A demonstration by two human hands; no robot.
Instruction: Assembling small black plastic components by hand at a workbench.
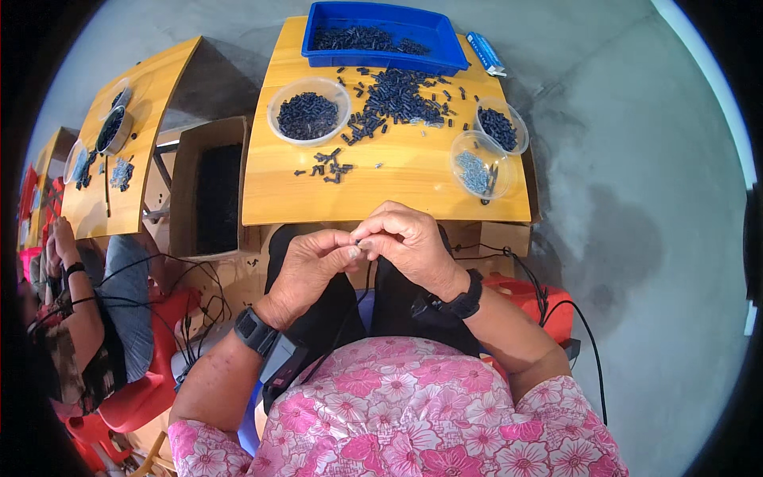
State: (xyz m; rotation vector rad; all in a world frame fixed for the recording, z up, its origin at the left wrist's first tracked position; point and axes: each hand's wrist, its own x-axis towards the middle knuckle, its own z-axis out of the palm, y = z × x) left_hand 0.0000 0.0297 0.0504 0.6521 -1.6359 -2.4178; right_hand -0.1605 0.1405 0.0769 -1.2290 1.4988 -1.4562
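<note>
In front of the table's near edge, my left hand (315, 261) and my right hand (409, 248) meet fingertip to fingertip. Both are closed in a pinch on a small dark piece (360, 243), mostly covered by the thumbs and fingers, so its exact kind does not show. Just beyond them on the table lies a small cluster of short black cylindrical parts (331, 168), with a tiny metal piece (378, 165) beside it. A larger heap of the same black parts (401, 97) spreads farther back.
A blue tray (387, 60) of black parts stands at the back of the yellow table (278, 195). Around the heap are round tubs of black parts (308, 117) (498, 129) and a tub of small metal pieces (474, 172). Cables hang at both sides; another person (79, 310) sits left.
</note>
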